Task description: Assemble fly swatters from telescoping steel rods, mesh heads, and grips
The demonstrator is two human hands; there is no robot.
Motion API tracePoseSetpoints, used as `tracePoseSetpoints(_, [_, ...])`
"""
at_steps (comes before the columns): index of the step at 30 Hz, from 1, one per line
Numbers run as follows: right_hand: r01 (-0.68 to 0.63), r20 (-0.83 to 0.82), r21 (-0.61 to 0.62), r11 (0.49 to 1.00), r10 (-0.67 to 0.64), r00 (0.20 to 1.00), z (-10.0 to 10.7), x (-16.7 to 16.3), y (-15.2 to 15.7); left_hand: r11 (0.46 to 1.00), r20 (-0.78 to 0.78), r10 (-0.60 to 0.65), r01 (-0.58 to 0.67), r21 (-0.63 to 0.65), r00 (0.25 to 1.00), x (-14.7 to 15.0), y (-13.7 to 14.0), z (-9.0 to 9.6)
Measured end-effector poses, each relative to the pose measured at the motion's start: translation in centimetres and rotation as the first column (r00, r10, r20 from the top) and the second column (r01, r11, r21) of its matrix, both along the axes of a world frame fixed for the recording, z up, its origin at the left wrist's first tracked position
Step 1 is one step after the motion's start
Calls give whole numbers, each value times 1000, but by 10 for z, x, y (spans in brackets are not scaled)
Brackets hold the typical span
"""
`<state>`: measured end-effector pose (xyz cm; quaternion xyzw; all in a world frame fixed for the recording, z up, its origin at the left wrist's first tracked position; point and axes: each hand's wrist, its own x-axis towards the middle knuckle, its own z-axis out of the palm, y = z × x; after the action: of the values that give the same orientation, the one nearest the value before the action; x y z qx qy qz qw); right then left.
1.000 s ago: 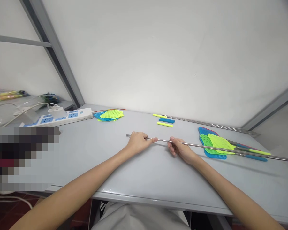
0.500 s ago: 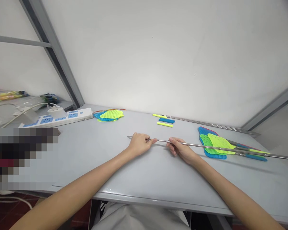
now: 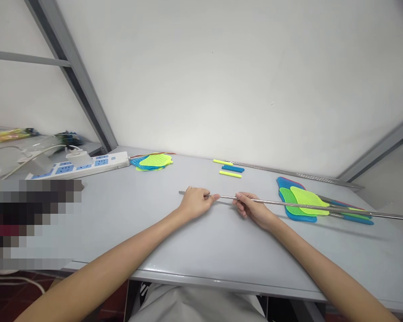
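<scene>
A long thin metal rod, stepped like a telescopic tube, runs from the table's middle toward the right edge. My left hand is closed round it close to its left tip, thumb stretched along the rod. With thumb and fingers, my right hand pinches the same rod a little farther right. The rod passes above a pile of fly swatters with a yellow-green mesh head, a green mesh head and a blue mesh head. Behind my hands lie short yellow sleeves and blue sleeves.
Loose mesh swatter heads lie at the back left beside a white power strip with cables. More metal rods rest along the wall. Grey frame posts flank the table. A pixelated patch covers the left side.
The rod's far right part has risen slightly. Both hands keep their grip and have hardly moved.
</scene>
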<state>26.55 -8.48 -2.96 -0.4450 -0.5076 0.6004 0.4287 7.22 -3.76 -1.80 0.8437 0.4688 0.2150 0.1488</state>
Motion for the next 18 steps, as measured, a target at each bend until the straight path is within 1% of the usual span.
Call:
tracePoseSetpoints(4, [7,2,-1,1000,-7,1000,1,-1,1,1000,9,-4,4,-6,1000,0,1,-1])
tracePoseSetpoints(11, [18,-1,-5,1000,-18,1000,0,-1,1,999,17,-22,22,34,1000,0,3,-4])
tracePoseSetpoints(18, [21,-15,-9,1000,-21,1000,-1,-1,1,998,-22,-27,28,52,999,0,4,-8])
